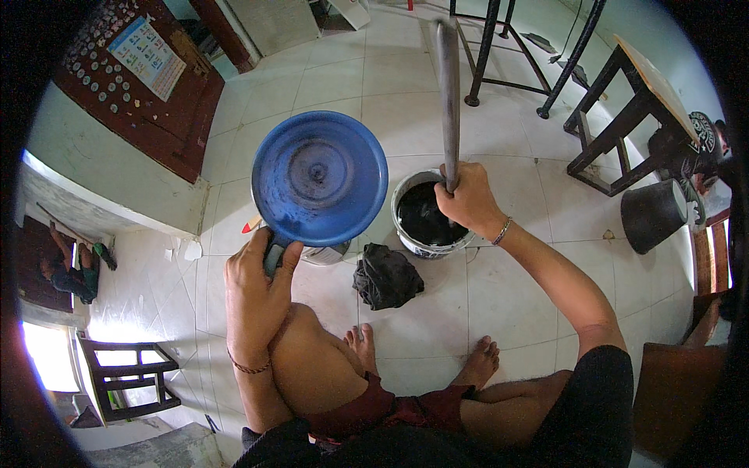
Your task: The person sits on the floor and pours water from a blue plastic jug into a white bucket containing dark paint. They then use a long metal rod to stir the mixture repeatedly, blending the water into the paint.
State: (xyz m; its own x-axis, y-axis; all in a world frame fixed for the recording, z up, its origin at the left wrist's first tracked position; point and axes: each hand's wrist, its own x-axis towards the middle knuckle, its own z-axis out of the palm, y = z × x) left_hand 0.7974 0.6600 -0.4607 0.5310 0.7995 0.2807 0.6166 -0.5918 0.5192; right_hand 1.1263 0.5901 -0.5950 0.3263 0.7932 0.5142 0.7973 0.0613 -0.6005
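Observation:
My left hand (261, 292) is closed round the handle of a round blue plastic dipper (318, 175). Dark smudges mark its surface. My right hand (472, 201) grips a grey pole (449, 101), which stands up over a white bucket (431, 251). Black liquid or paste (425, 214) fills part of this bucket; my fist hides the pole's lower end. A crumpled black bag or cloth (386, 277) lies between my feet and the bucket. Behind the dipper, a pale container (326, 254) shows only in part, with a red-tipped object (250, 225) beside it.
Black metal legs (511, 74) and a wooden stool (624, 117) stand at the far right, near a dark tilted bucket (654, 217). A brown door (140, 86) is at far left. Another person (70, 273) sits at the left edge, above a dark stool (129, 378).

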